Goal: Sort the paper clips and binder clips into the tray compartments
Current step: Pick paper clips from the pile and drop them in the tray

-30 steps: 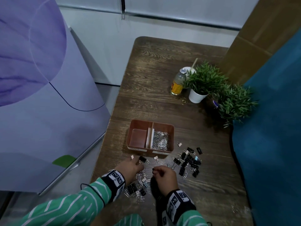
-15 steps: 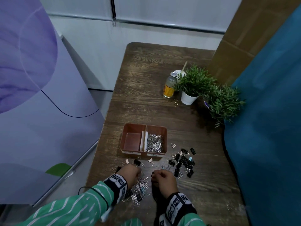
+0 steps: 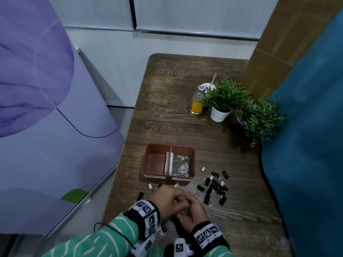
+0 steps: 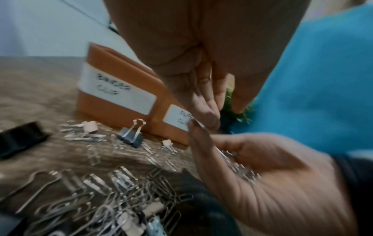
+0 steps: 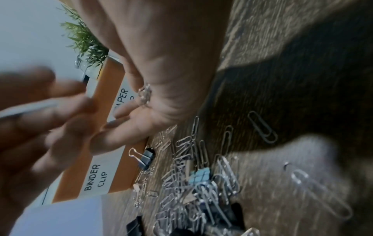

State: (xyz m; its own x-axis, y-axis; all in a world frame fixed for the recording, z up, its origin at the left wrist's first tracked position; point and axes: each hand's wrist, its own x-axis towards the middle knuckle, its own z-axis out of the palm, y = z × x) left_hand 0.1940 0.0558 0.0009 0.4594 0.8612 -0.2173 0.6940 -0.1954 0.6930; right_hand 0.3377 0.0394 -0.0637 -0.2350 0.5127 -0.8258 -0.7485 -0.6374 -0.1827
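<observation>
An orange tray (image 3: 148,157) has a bare left compartment labelled BINDER CLIP (image 5: 95,178) and a right one holding silver paper clips (image 3: 181,166). My hands meet just in front of it. My left hand (image 3: 171,198) pinches a paper clip (image 4: 196,123) over my right hand (image 3: 193,210). The right hand is cupped palm-up, with its fingers curled round a small bunch of paper clips (image 4: 240,169). Under the hands lies a mixed pile of paper clips (image 4: 113,191) and small binder clips (image 5: 146,158). Black binder clips (image 3: 215,188) are scattered to the right.
Two potted plants (image 3: 228,97) and a small bottle (image 3: 197,102) stand at the table's far right. A teal panel (image 3: 306,145) borders the right edge. The table's left edge (image 3: 118,175) drops off next to a purple panel.
My hands, apart over the pile before, have come together; the left one has moved right onto the right one. The camera view shifted a little.
</observation>
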